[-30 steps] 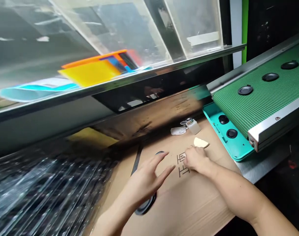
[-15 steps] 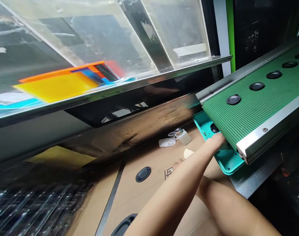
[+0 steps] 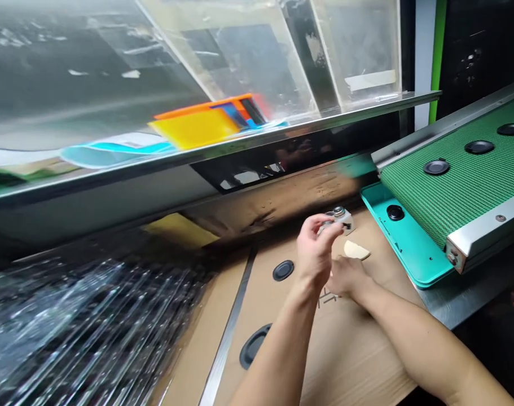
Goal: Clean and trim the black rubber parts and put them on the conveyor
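Note:
My left hand (image 3: 313, 248) is raised over the brown cardboard sheet (image 3: 324, 349), its fingers closed on a small bottle with a metal cap (image 3: 339, 219). My right hand (image 3: 345, 279) rests low on the cardboard beside the left wrist, with its fingers bunched and partly hidden. Closest to it lies a cream crescent of sponge (image 3: 356, 250). Two black rubber rings also lie on the cardboard, one small (image 3: 282, 270) and one larger (image 3: 253, 345). The white cloth seen earlier does not show.
At right stand a green mesh conveyor belt (image 3: 455, 186) carrying several black discs and a teal tray (image 3: 403, 237). A bundle of transparent plastic strips (image 3: 91, 327) lies at left. Behind a steel rail (image 3: 282, 127) are transparent sheets and yellow-orange pieces (image 3: 206, 121).
My left arm no longer reaches across toward the teal tray; the left hand is back over the cardboard, holding the bottle up. The view has shifted, and the white cloth has gone from sight.

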`<state>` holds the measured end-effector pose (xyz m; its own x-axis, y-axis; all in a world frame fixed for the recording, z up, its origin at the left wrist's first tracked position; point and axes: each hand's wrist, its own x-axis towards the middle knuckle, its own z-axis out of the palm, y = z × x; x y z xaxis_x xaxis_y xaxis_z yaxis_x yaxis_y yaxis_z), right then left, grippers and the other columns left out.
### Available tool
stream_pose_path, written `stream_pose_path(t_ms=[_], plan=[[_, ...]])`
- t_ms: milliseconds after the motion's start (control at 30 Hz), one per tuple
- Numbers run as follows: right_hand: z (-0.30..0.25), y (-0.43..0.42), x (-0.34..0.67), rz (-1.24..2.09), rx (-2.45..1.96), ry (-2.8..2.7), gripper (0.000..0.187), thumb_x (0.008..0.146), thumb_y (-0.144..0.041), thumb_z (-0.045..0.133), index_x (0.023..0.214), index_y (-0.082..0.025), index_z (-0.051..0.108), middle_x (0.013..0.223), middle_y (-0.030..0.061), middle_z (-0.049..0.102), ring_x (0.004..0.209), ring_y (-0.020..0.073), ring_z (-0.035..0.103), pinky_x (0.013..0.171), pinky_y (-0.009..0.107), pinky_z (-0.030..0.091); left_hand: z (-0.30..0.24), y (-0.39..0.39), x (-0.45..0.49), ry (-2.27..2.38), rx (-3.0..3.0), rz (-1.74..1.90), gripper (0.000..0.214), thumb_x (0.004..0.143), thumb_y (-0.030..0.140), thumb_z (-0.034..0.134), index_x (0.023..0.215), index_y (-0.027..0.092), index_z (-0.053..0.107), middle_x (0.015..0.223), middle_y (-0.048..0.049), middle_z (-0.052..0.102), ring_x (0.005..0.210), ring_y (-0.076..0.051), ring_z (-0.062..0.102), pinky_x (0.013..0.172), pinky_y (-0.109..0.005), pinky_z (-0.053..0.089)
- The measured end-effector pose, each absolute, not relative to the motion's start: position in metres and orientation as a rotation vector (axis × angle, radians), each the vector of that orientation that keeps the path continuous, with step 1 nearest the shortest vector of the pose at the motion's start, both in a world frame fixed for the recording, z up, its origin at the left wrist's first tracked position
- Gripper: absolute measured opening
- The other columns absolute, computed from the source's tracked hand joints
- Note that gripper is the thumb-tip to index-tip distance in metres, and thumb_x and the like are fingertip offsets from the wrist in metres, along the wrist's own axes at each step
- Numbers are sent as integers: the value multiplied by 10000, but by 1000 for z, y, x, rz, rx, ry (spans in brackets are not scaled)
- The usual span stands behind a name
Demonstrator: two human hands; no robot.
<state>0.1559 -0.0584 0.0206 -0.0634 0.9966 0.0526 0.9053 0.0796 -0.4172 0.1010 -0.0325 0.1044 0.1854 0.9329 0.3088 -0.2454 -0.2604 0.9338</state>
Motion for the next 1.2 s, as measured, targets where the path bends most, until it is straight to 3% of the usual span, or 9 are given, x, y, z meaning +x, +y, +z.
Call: stream_pose_path(t_ms=[67, 167, 333, 500, 633, 733, 833, 1000, 1200], plan=[[23, -60, 154, 378, -1908, -2049, 423, 955, -495, 526, 1119, -148, 702, 1098, 153, 698, 971, 284, 675, 827, 394, 527, 91, -31, 60, 716, 948, 1243, 234, 733, 332, 711, 880, 168, 635, 924, -67, 694, 829, -186, 683, 719, -268, 552], [29, -61, 159, 281, -1932, -2013, 519, 985, -581, 412, 996, -183, 745, 1049, 142, 706, 1001, 278, 652, 864, 384, 496, 63, -27, 10, 740, 576, 1096, 264, 814, 312, 578, 971, 114, 655, 958, -142, 717, 813, -215, 700, 605, -254, 558], [29, -56, 185, -21, -2062, -1816, 341, 916, -350, 578, 1202, -194, 680, 1180, 183, 648, 1120, 332, 557, 939, 468, 450, 27, -18, -21, 634, 352, 1031, 299, 867, 232, 439, 1044, 84, 628, 1078, -217, 703, 793, -224, 701, 544, -258, 549], [26, -46, 195, 41, -1868, -1723, 379, 945, -346, 538, 1275, -196, 646, 1130, 141, 676, 1073, 280, 596, 943, 413, 471, 20, -15, -12, 506, 256, 1016, 316, 852, 226, 430, 1074, 107, 622, 1193, -242, 674, 953, -290, 711, 699, -375, 595], [24, -57, 156, 65, -1620, -1664, 451, 956, -462, 542, 1323, -209, 616, 1157, 119, 645, 1086, 254, 590, 961, 379, 485, 20, -24, 5, 459, 227, 1027, 277, 851, 191, 424, 985, 105, 651, 1096, -195, 711, 1039, -293, 696, 902, -459, 573], [17, -71, 119, 39, -1598, -1783, 415, 960, -444, 546, 1289, -215, 653, 1122, 132, 619, 1050, 270, 567, 925, 396, 499, 21, -29, 10, 437, 254, 1002, 325, 938, 300, 411, 951, 106, 671, 1102, -190, 716, 1106, -303, 675, 1004, -476, 529], [13, -74, 101, -70, -1563, -1928, 398, 995, -382, 473, 1315, -221, 648, 1229, 152, 581, 1060, 286, 523, 924, 425, 484, 20, -30, 8, 452, 255, 976, 444, 999, 434, 377, 1031, 110, 678, 1185, -185, 704, 1160, -300, 656, 1054, -475, 498], [16, -61, 105, -191, -1702, -1832, 411, 1008, -345, 423, 1305, -182, 656, 1176, 179, 590, 1005, 291, 490, 886, 426, 476, 16, -26, 10, 476, 209, 1056, 366, 1010, 304, 380, 1083, 113, 683, 1138, -152, 729, 1161, -245, 663, 1084, -404, 485], [20, -62, 108, -174, -1665, -1905, 399, 1000, -339, 433, 1287, -197, 670, 1206, 165, 588, 1036, 288, 491, 908, 420, 469, 13, -24, 12, 472, 183, 1068, 378, 1016, 315, 375, 1060, 114, 692, 1083, -141, 741, 1108, -234, 684, 1064, -395, 505]])
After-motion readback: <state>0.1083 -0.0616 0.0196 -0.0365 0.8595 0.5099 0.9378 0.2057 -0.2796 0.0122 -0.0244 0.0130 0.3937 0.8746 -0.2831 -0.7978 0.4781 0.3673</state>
